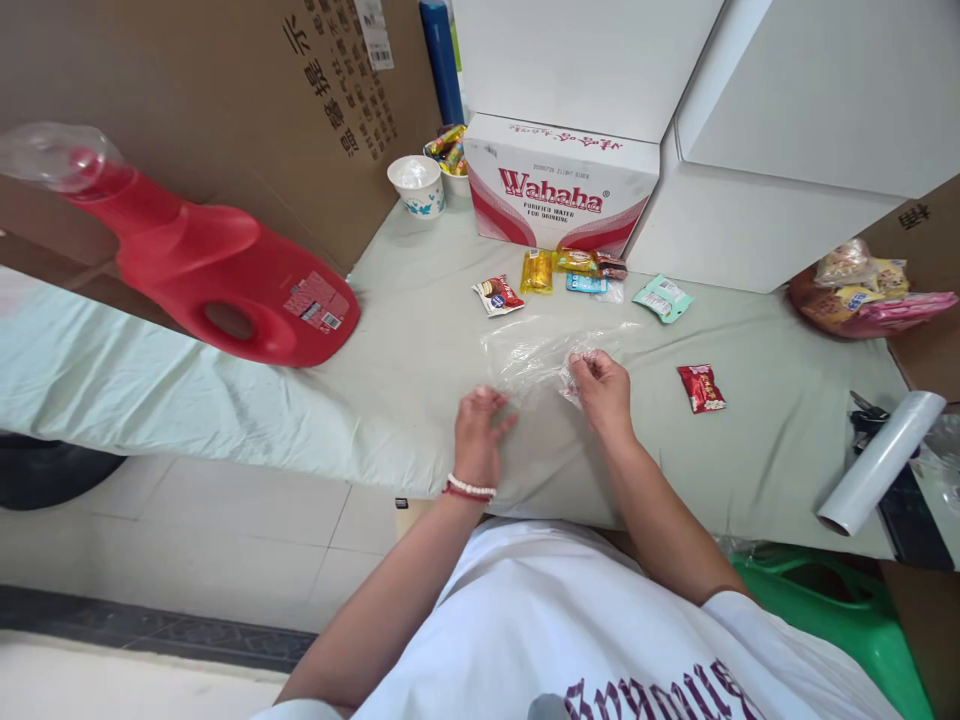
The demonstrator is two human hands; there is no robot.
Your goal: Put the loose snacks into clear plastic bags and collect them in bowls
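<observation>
A clear, crumpled plastic bag (529, 352) is spread above the pale green cloth, in front of my body. My right hand (606, 395) pinches its right end between thumb and fingers, where the plastic is bunched. By the lower left edge of the bag is my left hand (480, 430), slightly blurred, its fingers loosely curled and the thumb apart from them. Beyond the bag lie a red and white snack packet (498, 296), yellow wrapped snacks (537, 271), a blue packet (586, 283) and a mint green packet (664, 298). A red packet (702, 388) rests to the right.
A big red bottle (247, 270) stands at the left. A Wahaha carton (562, 185), a paper cup (417, 186) and a white box (757, 215) are at the back. On the right are a bowl of snacks (806, 300) and a plastic film roll (881, 462).
</observation>
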